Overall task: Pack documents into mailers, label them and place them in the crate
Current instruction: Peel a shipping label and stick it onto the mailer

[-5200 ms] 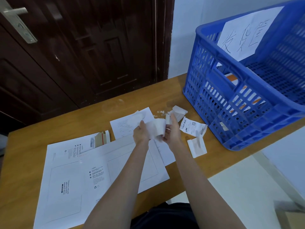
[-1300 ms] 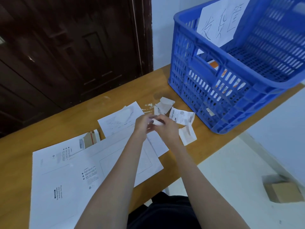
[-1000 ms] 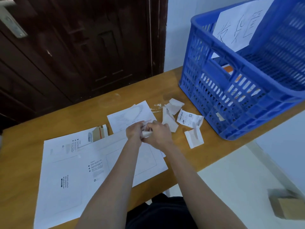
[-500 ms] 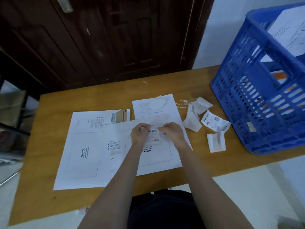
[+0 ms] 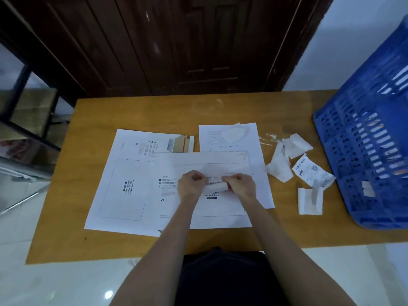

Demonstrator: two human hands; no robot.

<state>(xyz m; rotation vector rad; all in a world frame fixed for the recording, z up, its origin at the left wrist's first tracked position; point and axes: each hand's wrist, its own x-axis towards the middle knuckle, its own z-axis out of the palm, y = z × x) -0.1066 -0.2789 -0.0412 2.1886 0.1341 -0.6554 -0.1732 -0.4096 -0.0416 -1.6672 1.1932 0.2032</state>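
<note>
— Wooden tabletop (image 5: 110,217), dark door behind. What lies on it?
— Head view: two white mailers overlap; the near mailer (image 5: 220,208) on top, the left mailer (image 5: 123,191) under it. A document sheet (image 5: 229,135) lies beyond.
— The hands?
— Left hand (image 5: 190,187) and right hand (image 5: 240,186), each grip pinched on one end of a barcode label (image 5: 215,184) over the near mailer's waybill box.
— The crate?
— Blue crate (image 5: 364,155) at the right edge; torn backing scraps (image 5: 295,164) between it and the mailers.

Both forearms extend forward, converging. The left hand (image 5: 189,184) and right hand (image 5: 240,186) sit side by side, fingers curled, each pinching one end of the label (image 5: 216,183).
</note>
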